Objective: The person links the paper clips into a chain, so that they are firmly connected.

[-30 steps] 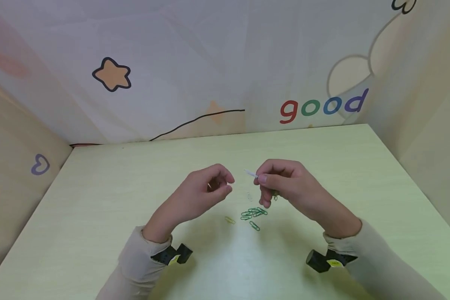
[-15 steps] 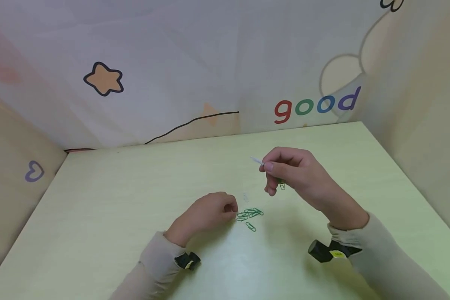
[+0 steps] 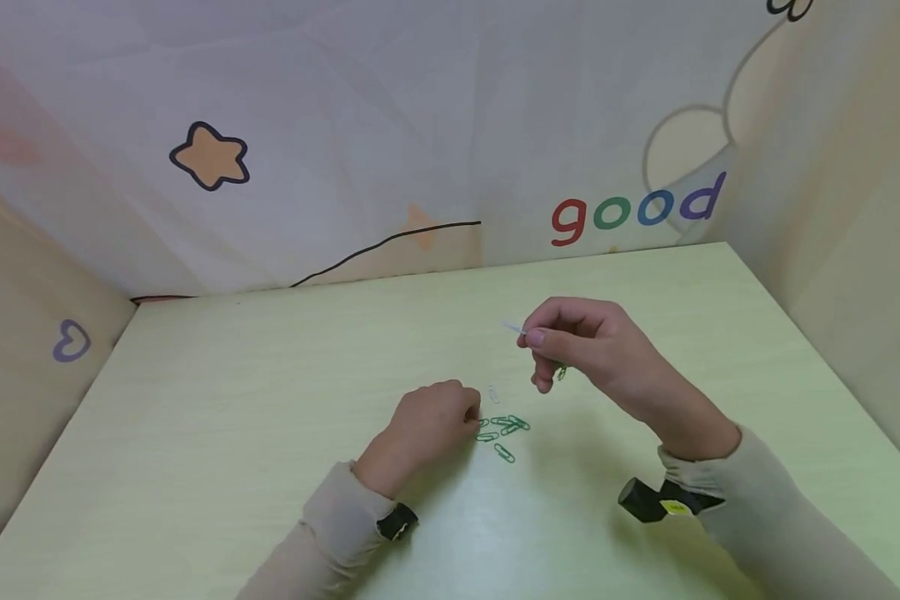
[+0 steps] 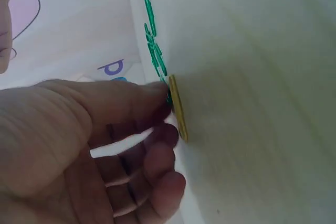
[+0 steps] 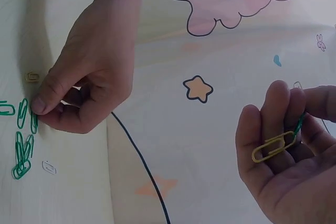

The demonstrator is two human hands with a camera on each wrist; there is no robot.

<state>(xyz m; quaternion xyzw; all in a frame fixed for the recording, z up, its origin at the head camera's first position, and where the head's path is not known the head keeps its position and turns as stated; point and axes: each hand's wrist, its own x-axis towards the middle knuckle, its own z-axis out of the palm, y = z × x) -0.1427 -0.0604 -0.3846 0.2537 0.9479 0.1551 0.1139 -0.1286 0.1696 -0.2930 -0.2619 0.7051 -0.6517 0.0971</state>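
My left hand [image 3: 433, 425] is down at the tabletop, thumb and fingertips pinching the end of a green paper clip [image 5: 34, 123] beside the small pile. A yellow paper clip [image 4: 178, 108] lies by those fingertips. Raised above the table, my right hand [image 3: 585, 346] pinches a white paper clip [image 3: 513, 327] between thumb and index finger. From it a green paper clip [image 5: 299, 125] and a yellow paper clip [image 5: 274, 147] hang linked across the curled fingers. Most of the white clip is hidden by the fingers in the right wrist view.
Several green paper clips [image 3: 512, 425] lie in a loose pile, with one green clip [image 3: 504, 453] apart in front. Behind the pile lies a pale clip [image 3: 493, 394]. A printed cloth backdrop [image 3: 360, 125] rises at the table's [image 3: 270, 375] back edge.
My left hand has come down to the table and moved right, over the yellow clip to the green pile. My right hand has risen slightly, still holding the linked clips.
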